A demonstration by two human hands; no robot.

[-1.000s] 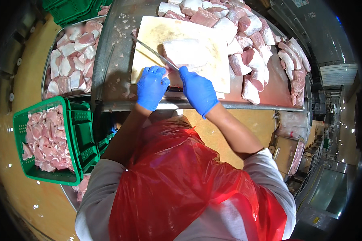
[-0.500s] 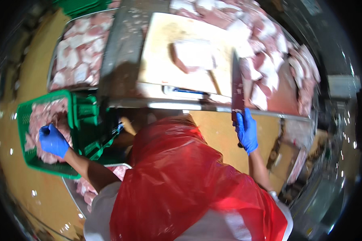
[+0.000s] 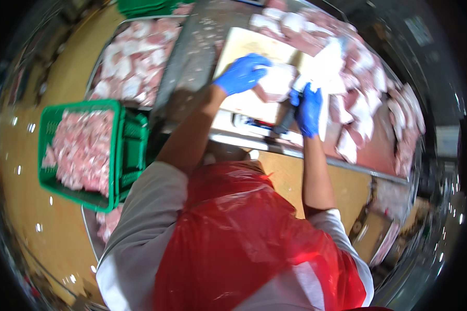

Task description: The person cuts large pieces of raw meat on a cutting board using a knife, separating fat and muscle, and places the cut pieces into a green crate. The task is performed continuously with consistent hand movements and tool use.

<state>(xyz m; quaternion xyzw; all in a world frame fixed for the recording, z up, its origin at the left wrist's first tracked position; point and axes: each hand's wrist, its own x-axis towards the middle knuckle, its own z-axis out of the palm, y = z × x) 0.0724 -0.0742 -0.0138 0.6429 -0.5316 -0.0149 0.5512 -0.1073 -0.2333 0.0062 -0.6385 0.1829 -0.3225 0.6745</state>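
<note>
A pale, fat-covered piece of meat (image 3: 277,84) lies on the white cutting board (image 3: 238,44). My left hand (image 3: 243,74), in a blue glove, grips its upper left corner with bent fingers. Just right of that piece, my right hand (image 3: 310,110), gloved in blue too, is closed round a knife's dark handle (image 3: 296,98). Motion blur and glare hide most of the blade. Below the meat, at the board's near edge, sits a dark rod-like thing (image 3: 285,122), with a small blue and red object (image 3: 257,123) to its left.
Many cut pieces of meat (image 3: 360,111) are heaped right of the board and behind it. A metal tray of meat chunks (image 3: 124,65) stands at the left. Nearer, a green crate (image 3: 78,196) holds small meat pieces. The metal table's front edge (image 3: 228,141) runs before me.
My left hand has come from above the green crate to the meat on the board. My right hand has moved up over the board with the knife, which was upright at the table edge.
</note>
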